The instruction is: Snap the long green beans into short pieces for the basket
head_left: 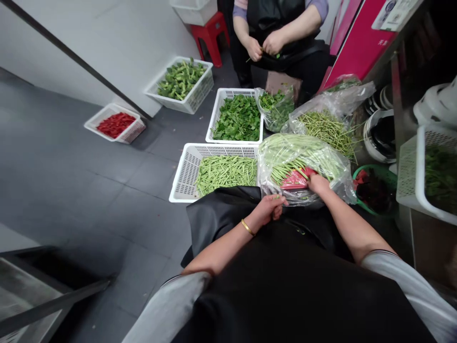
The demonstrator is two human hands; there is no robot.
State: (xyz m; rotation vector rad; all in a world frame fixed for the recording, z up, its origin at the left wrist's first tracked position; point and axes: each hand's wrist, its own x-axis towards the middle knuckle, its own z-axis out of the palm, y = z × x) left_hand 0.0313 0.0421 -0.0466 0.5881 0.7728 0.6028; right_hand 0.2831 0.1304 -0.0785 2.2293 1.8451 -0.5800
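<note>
In front of my lap lies a clear plastic bag [339, 166] full of long green beans [296, 145], with a patch of red plastic [294, 179] showing in its opening. My right hand [319, 184] reaches into that opening with fingers curled down beside the beans and the red plastic; what its fingertips grip is hidden. My left hand [269, 208], a gold bracelet on its wrist, is closed at the near edge of the bag. A small greenish bit shows at its fingers, too small to name. Left of the bag, a white basket [187, 166] holds short bean pieces [226, 174].
Beyond stand white baskets of leafy greens [238, 116], green stalks [182, 78] and red peppers [116, 125]. Bagged stems [324, 128] lie behind the beans. A green basin [391, 178] and a shelf basket [410, 166] are right. Opposite, a co-worker's hands [273, 43] handle greens.
</note>
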